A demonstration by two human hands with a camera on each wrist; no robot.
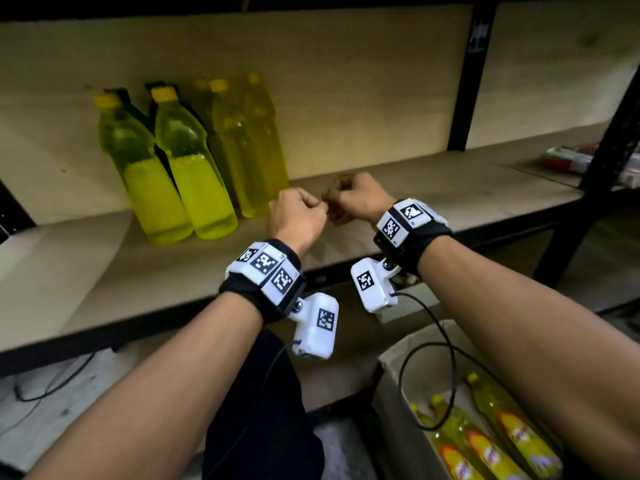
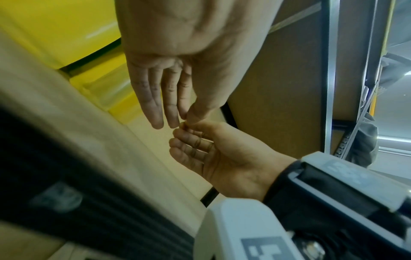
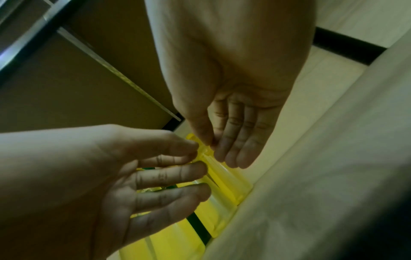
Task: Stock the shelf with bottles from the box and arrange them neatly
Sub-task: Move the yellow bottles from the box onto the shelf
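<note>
Several yellow bottles point(image 1: 197, 174) stand upright in a tight group at the left of the wooden shelf point(image 1: 450, 188); they also fill the yellow area point(image 3: 222, 184) behind the fingers in the right wrist view. Just to their right, my left hand point(image 1: 320, 206) and right hand point(image 1: 332, 206) hover over the shelf with fingertips meeting. Each thumb tip touches its forefinger point(image 2: 184, 112), and the other fingers hang loosely. I see nothing held in either hand. More labelled yellow bottles point(image 1: 485, 452) lie in the cardboard box point(image 1: 391, 375) at the lower right.
A black upright post point(image 1: 464, 81) divides the shelf to the right of my hands. Red and white packs point(image 1: 571, 161) lie on the neighbouring shelf section. Black cables hang from both wrist cameras over the box. A dark trouser leg point(image 1: 263, 393) is below the shelf edge.
</note>
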